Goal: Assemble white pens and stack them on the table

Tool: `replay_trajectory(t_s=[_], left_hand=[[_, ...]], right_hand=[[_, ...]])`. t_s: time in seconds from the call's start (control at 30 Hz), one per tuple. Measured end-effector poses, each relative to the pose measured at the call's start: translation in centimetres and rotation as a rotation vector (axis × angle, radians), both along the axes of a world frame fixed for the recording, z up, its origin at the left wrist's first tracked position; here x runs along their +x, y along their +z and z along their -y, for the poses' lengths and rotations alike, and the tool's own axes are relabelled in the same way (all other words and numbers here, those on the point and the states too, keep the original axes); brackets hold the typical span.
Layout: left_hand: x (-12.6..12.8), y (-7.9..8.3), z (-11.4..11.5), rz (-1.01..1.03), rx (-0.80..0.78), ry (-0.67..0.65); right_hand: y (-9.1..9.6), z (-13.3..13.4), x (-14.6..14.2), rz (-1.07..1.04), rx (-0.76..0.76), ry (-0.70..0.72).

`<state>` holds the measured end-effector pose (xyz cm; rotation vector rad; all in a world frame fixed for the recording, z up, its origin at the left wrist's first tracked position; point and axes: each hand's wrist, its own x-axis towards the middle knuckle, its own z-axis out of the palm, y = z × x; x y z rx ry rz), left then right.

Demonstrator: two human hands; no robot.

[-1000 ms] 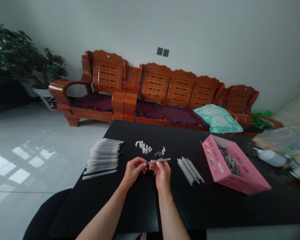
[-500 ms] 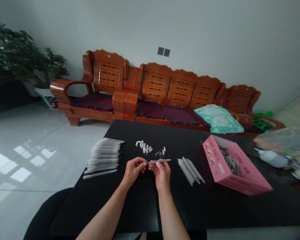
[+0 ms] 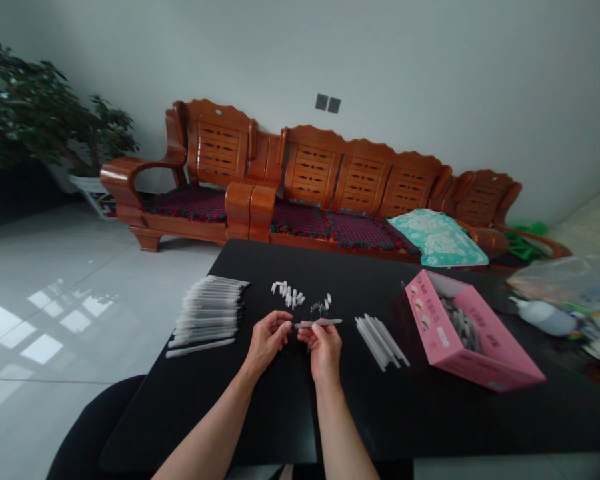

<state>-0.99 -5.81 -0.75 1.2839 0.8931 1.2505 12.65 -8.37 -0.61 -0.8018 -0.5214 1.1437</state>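
A slim whitish pen lies nearly level across the fingers of my right hand, pinched between thumb and fingers. My left hand is closed at the pen's left end, thumb and forefinger close together; whatever is between them is too small to make out. Just beyond the hands lie small clear and dark pieces and several short white caps. A neat row of capped white pens lies to the left. Several pale pen barrels lie to the right.
A pink box holding many greyish pen barrels stands right on the black table. Farther right are a white bottle and a clear plastic bag. A wooden sofa stands behind the table.
My left thumb and forefinger have shifted slightly left and up at the pen's left end. The right hand and the pen stay almost in place.
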Motion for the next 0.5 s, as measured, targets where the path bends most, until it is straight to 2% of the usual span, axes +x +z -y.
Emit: replay_trajectory(t_s=[0.27, 0.4, 0.5], left_hand=[[-0.03, 0.14, -0.02, 0.085, 0.032, -0.029], [-0.05, 0.08, 0.05, 0.024, 0.056, 0.007], [-0.04, -0.07, 0.01, -0.016, 0.040, -0.020]], right_hand=[[-0.18, -0.04, 0.03, 0.005, 0.005, -0.001], [-0.14, 0.00, 0.02, 0.006, 0.006, 0.000], [-0.15, 0.01, -0.02, 0.004, 0.014, 0.008]])
